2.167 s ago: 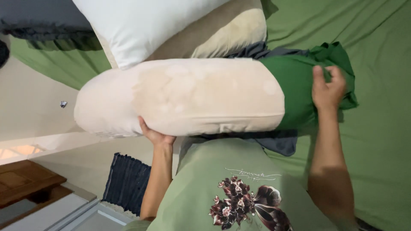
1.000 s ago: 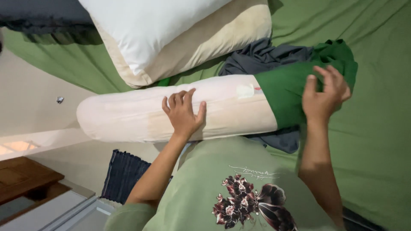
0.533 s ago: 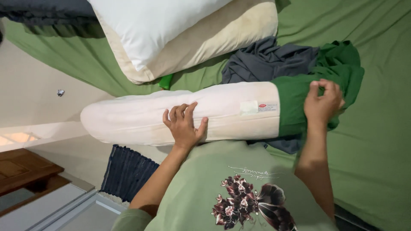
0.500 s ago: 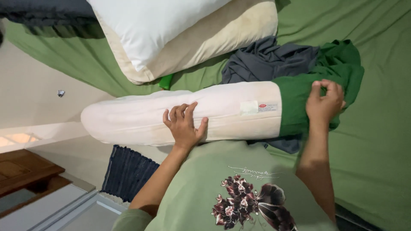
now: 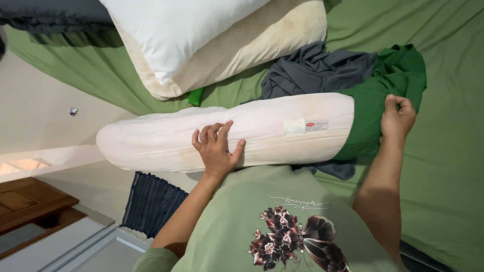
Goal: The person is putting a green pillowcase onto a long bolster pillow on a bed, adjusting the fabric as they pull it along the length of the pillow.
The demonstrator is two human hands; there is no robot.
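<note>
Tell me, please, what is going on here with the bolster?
A person holds a long cream bolster across a green bed. The left hand lies flat on its middle, while the right hand grips a dark green cover bunched over one end. Most of the bolster is bare.

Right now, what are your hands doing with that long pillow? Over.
Left hand flat on the cream bolster. Right hand gripping the green cover at its end. Grey cloth bunched behind.

cream bolster [image 5: 227, 133]; lying lengthwise on bed | dark green cover [image 5: 370, 108]; bunched over one end
</note>
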